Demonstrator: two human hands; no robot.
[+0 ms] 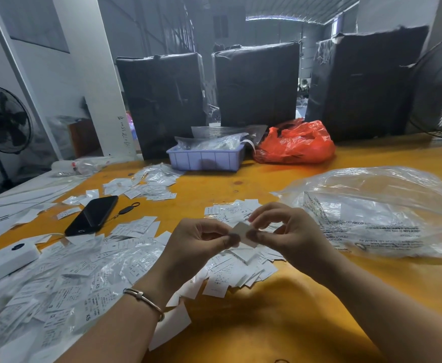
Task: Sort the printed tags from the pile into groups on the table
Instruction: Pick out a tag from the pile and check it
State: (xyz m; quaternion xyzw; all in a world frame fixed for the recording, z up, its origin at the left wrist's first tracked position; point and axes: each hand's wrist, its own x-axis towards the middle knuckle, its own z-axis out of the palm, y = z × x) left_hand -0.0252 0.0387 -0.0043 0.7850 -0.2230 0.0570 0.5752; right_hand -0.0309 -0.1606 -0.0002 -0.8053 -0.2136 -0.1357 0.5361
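Observation:
Both hands hold one small white printed tag [243, 230] a little above the yellow table [280, 323]. My left hand [199, 244] pinches its left edge between thumb and fingers. My right hand [285, 229] pinches its right side. Under the hands lies a loose pile of tags [240, 271]. A smaller group of tags [227, 209] sits just beyond the hands. More tags, some in clear sleeves, spread over the near left [65, 284], and another group lies at the far centre-left [146, 184].
A black phone [92, 214] with a key ring lies left of centre, a white box [5, 260] at the left edge. A big clear plastic bag [377, 213] fills the right. A lilac tray [206, 158], a red bag [295, 144] and black-wrapped bales stand behind.

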